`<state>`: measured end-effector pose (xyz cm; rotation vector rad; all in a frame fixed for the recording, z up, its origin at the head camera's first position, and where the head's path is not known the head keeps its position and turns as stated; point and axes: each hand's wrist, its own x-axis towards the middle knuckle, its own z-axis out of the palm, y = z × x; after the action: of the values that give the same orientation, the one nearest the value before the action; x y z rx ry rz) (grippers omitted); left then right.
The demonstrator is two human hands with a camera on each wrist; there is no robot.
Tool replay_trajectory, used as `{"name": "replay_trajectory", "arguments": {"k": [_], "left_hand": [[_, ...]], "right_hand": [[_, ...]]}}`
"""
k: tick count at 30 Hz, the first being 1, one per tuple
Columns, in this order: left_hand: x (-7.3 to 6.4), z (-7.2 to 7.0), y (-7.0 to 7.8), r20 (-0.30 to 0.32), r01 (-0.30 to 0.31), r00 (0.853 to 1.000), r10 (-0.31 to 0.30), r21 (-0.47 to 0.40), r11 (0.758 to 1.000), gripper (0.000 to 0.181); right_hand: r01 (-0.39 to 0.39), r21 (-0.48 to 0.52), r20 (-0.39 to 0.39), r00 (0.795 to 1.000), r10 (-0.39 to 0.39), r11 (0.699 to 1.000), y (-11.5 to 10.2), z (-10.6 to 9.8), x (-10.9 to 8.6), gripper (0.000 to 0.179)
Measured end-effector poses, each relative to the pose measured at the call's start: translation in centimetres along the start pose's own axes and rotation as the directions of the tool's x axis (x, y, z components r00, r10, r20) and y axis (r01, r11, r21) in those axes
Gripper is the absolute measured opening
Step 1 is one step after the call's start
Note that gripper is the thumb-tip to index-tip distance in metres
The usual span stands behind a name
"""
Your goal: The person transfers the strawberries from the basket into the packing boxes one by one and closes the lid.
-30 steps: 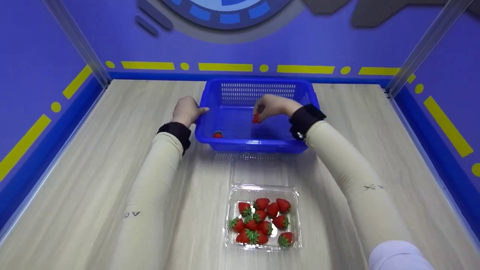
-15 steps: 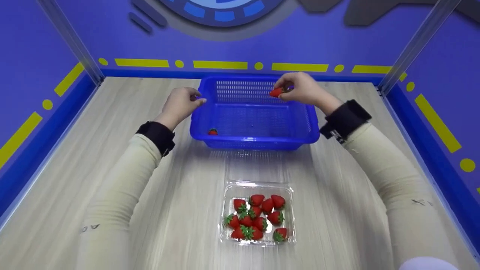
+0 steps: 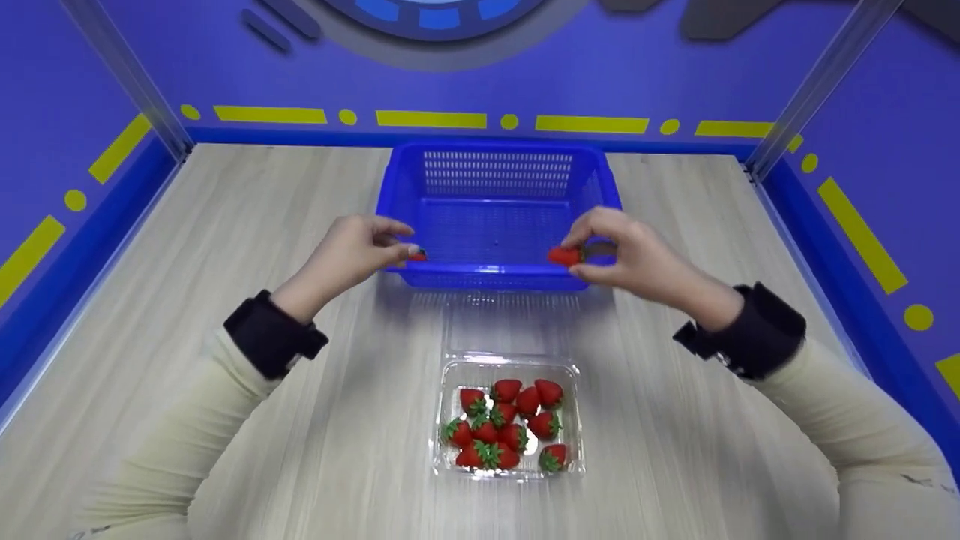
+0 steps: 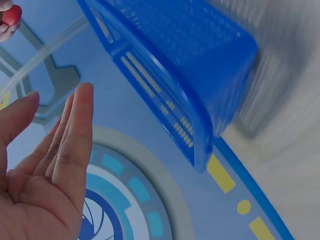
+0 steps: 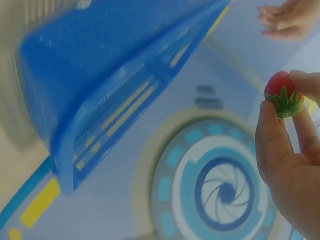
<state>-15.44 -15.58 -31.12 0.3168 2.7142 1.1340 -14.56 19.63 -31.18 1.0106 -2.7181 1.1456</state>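
Note:
My right hand (image 3: 626,247) pinches a red strawberry (image 3: 564,256) between thumb and fingertips, above the front right part of the blue basket (image 3: 491,269). The right wrist view shows the green leaves of this strawberry (image 5: 282,95) facing the palm. My left hand (image 3: 364,247) is at the basket's front left corner, fingers straight and holding nothing in the left wrist view, apart from the basket (image 4: 185,85). Another strawberry (image 3: 418,256) lies inside the basket's front left corner, partly hidden by the left thumb in the head view.
A clear plastic clamshell box (image 3: 574,412) with several strawberries (image 3: 484,430) stands in front of the basket, its transparent lid flipped back towards it. Blue walls (image 3: 465,82) enclose the wooden table (image 3: 262,195) at the back and both sides.
My left hand has let go of the basket's left rim and come nearer. My right hand has lifted the strawberry out of the basket, then brought it towards the front right rim.

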Motion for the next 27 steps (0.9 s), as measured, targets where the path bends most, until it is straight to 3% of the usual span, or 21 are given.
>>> {"name": "replay_trajectory", "arguments": {"k": [3,7,10,19,23,27], "left_hand": [[-1.2,1.1,-0.3,0.056,0.017,0.998,-0.015,-0.026,1.0,0.037],[-2.8,2.7,-0.7,0.117,-0.003,0.993,0.007,-0.028,1.0,0.037],[-3.9,3.8,-0.8,0.15,-0.027,0.988,0.031,-0.034,0.999,0.036],[-6.3,6.7,-2.3,0.183,-0.026,0.982,0.037,-0.059,0.998,0.035],[-6.7,8.0,-3.5,0.217,0.041,0.976,-0.019,-0.098,0.994,0.037],[-7.0,9.5,-4.5,0.266,0.129,0.96,-0.09,-0.13,0.983,0.038]], "right_hand": [[0.114,-0.017,0.012,0.993,-0.113,0.993,-0.3,1.3,-2.0,0.023],[0.273,0.041,0.041,0.961,-0.275,0.961,-0.3,3.1,-4.1,0.025],[0.316,0.122,0.089,0.941,-0.327,0.941,-0.3,4.3,-5.4,0.025],[0.233,0.156,0.278,0.922,-0.269,0.96,-0.7,7.1,-8.2,0.025],[0.18,0.129,0.37,0.903,-0.216,0.975,-0.8,8.2,-8.9,0.022],[0.156,0.056,0.451,0.877,-0.164,0.986,-0.9,9.2,-9.3,0.02]]}}
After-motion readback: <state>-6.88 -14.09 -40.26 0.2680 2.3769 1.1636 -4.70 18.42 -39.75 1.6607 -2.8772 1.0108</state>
